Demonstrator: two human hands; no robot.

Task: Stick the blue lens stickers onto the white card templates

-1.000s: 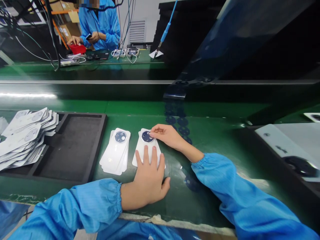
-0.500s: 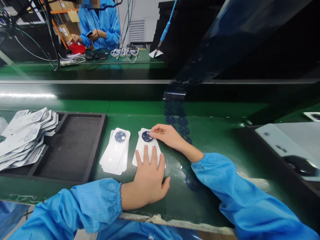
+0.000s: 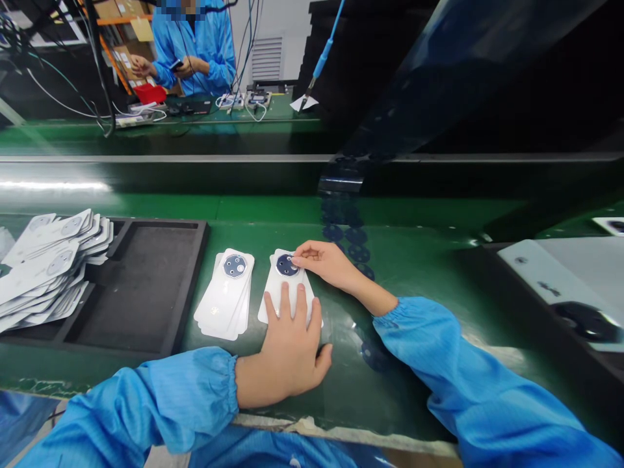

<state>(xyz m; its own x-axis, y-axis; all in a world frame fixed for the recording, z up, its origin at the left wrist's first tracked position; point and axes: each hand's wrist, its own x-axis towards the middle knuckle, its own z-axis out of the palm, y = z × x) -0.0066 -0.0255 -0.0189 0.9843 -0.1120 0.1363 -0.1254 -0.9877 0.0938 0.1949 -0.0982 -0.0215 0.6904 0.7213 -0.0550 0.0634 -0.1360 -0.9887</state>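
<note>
Two small fanned piles of white phone back covers lie on the green bench. My left hand point(image 3: 292, 351) is spread flat, its fingertips pressing on the lower part of the right pile point(image 3: 273, 292). The top cover there bears a dark round camera patch point(image 3: 285, 265) with small holes. At that patch's right edge, the thumb and fingers of my right hand point(image 3: 322, 260) are pinched together; anything between them is hidden. To the left, the other pile point(image 3: 221, 299) shows a similar dark patch on its top cover.
A black tray point(image 3: 195, 279) on the left carries a heap of white covers point(image 3: 43, 279). A dark film strip point(image 3: 358, 253) with round shapes hangs onto the bench behind my right hand. Another black tray stands far right. Across the bench, a person point(image 3: 195, 58) holds a small dark device.
My hands and the covers stay practically in place. Across the bench, the other person's hand has lifted slightly away from the red object.
</note>
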